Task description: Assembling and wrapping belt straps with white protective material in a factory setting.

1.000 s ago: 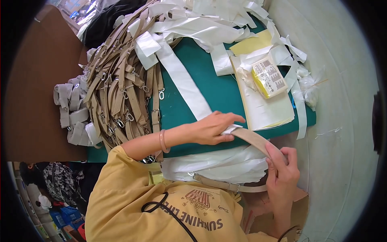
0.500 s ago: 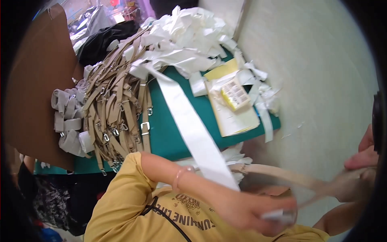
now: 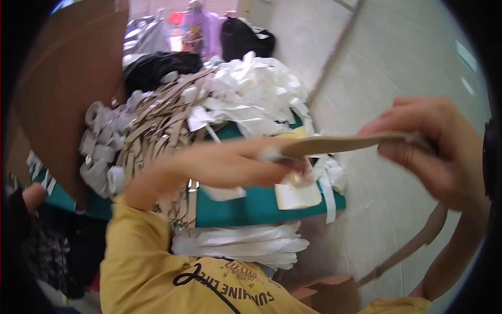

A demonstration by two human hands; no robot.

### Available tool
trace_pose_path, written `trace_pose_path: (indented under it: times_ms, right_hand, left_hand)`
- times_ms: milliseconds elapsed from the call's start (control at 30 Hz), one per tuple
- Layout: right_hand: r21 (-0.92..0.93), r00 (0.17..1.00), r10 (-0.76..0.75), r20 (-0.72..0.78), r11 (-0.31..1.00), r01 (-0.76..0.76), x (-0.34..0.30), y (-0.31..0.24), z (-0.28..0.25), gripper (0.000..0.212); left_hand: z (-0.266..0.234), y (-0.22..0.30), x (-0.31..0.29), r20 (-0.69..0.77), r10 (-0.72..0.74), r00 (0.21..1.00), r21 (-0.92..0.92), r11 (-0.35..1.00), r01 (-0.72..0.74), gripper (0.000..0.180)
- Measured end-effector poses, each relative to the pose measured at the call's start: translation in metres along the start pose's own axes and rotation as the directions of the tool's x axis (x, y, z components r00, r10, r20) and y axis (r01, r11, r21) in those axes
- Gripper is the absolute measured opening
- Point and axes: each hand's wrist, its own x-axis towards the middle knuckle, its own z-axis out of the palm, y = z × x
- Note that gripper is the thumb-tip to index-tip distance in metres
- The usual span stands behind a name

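A beige strap (image 3: 340,145) is stretched between my two hands over the table's near right side. My left hand (image 3: 235,161), smeared by motion, pinches its left end, where a small pale, shiny piece shows at the fingers. At the right, my right hand (image 3: 434,138) grips the other part between thumb and fingers. A loose length of beige strap (image 3: 402,256) hangs below that hand. Under my left hand lies a piece of white strip (image 3: 225,193). Long white strips (image 3: 240,243) are gathered across my lap.
On the green table (image 3: 256,204) lies a heap of beige straps (image 3: 172,115) with metal clips, beside rolled pale bands (image 3: 99,138). White scraps (image 3: 256,89) pile up behind. A paper pad (image 3: 298,196) sits right. A brown board (image 3: 73,99) and another person's hand (image 3: 34,197) are left.
Both hands have come up from low at the right, drawing the beige strap taut between them. The long white strip no longer stretches down from the table to my lap. The view has shifted.
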Motion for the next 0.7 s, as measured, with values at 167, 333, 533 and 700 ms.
trace_pose_path:
  times_ms: [167, 333, 533, 700]
  right_hand:
    - [0.572, 0.850, -0.391, 0.354, 0.809, 0.133, 0.002, 0.065, 0.021, 0.060]
    - [0.857, 0.356, -0.914, 0.196, 0.336, 0.391, 0.038, 0.049, 0.064, 0.058]
    - [0.445, 0.537, -0.835, -0.118, 0.439, 0.781, 0.067, 0.048, 0.062, 0.044]
    - [-0.063, 0.535, -0.821, -0.202, 0.556, 0.829, 0.044, 0.071, 0.052, 0.038]
  left_hand:
    - [0.025, 0.119, -0.194, -0.333, -0.559, 0.759, 0.447, 0.616, 0.649, 0.025]
    - [0.147, 0.141, -0.284, -0.668, -0.585, 0.459, -0.015, 0.628, 0.778, 0.019]
    - [0.177, 0.104, -0.275, -0.709, -0.634, 0.309, -0.450, 0.744, 0.494, 0.030]
    - [0.084, -0.055, -0.212, -0.735, -0.172, 0.656, 0.087, 0.935, 0.343, 0.032]
